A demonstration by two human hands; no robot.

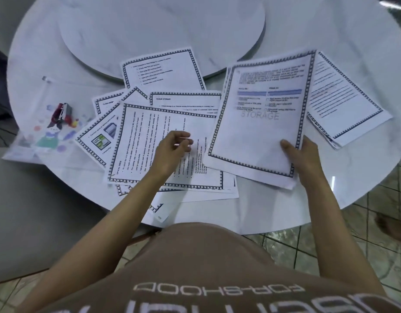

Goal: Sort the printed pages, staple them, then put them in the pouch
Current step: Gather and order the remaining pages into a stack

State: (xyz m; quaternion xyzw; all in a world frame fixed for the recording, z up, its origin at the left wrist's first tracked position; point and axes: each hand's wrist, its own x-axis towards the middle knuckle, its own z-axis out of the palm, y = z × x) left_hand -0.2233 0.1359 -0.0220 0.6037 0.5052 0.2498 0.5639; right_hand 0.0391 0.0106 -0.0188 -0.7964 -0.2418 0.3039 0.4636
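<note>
Pages (149, 136) lie fanned and overlapping on the counter (364, 41), left of the sheaf (258, 132) that my right hand (307, 161) pinches at its near right corner, thumb on top. My left hand (172, 152) hovers over the sideways page nearest the sheaf, fingers loosely curled, holding nothing. I judge I'm mid-sort: the next page in order has to go onto the sheaf. To do it well I should read the heading first, slide only the top sheet free so those below don't drag, turn it upright, and square its border with the sheaf. A second pile (348, 102) lies right of the sheaf. Far left of it sit the pouch (32, 141) and stapler (62, 114); whether the stapler is inside, I can't tell.
</note>
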